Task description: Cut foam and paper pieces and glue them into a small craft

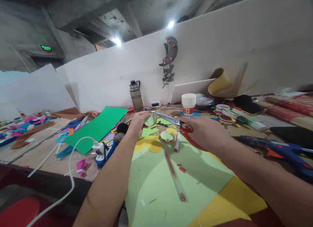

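My right hand (199, 129) is closed round the red handles of a pair of scissors (166, 117), whose blades point left. My left hand (139, 121) pinches a round pale-green piece (150, 120) with a darker rim, close to the blade tips; whether the blades touch it I cannot tell. Below the scissors lies a shallow cut-down paper cup (167, 136) with a red rim and green inside. Beside it are green paper scraps (149, 132), a yellow paper disc (155, 146) and a marker (177, 142). A red pen (174, 176) rests on the light-green sheet (151, 184).
A green sheet (97, 127) and a blue power strip (105, 155) with a white cable lie left. Behind stand a water bottle (136, 96) and stacked paper cups (188, 103). A blue glue gun (281, 152) lies right. A white board (117, 70) rises at the back.
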A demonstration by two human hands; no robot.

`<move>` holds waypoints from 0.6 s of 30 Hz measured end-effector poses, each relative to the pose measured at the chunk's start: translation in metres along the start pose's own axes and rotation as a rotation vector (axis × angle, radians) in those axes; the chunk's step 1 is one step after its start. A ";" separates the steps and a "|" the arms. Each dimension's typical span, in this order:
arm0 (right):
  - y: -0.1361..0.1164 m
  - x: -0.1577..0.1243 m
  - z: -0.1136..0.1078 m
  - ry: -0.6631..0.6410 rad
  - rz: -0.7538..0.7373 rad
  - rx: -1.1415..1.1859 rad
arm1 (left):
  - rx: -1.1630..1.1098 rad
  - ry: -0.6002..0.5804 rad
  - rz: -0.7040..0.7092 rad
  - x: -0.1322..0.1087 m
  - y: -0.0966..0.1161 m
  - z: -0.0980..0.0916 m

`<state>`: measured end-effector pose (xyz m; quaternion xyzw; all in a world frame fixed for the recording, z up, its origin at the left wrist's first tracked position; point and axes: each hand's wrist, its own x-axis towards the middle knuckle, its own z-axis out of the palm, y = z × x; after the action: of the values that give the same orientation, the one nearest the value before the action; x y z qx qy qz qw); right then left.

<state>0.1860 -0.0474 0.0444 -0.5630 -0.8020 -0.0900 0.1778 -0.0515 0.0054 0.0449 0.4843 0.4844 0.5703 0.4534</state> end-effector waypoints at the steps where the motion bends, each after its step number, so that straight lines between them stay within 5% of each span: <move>1: 0.001 0.001 0.001 0.006 0.012 0.040 | -0.016 0.020 0.005 0.001 -0.001 -0.001; 12: 0.003 0.012 0.035 0.101 0.109 1.047 | -0.037 -0.158 0.111 -0.012 -0.002 0.013; 18: -0.014 0.004 0.029 0.075 0.209 1.261 | -0.033 -0.143 0.149 -0.016 -0.019 0.028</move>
<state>0.1666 -0.0384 0.0206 -0.4218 -0.6351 0.3973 0.5108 -0.0211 -0.0049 0.0257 0.5509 0.4038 0.5745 0.4509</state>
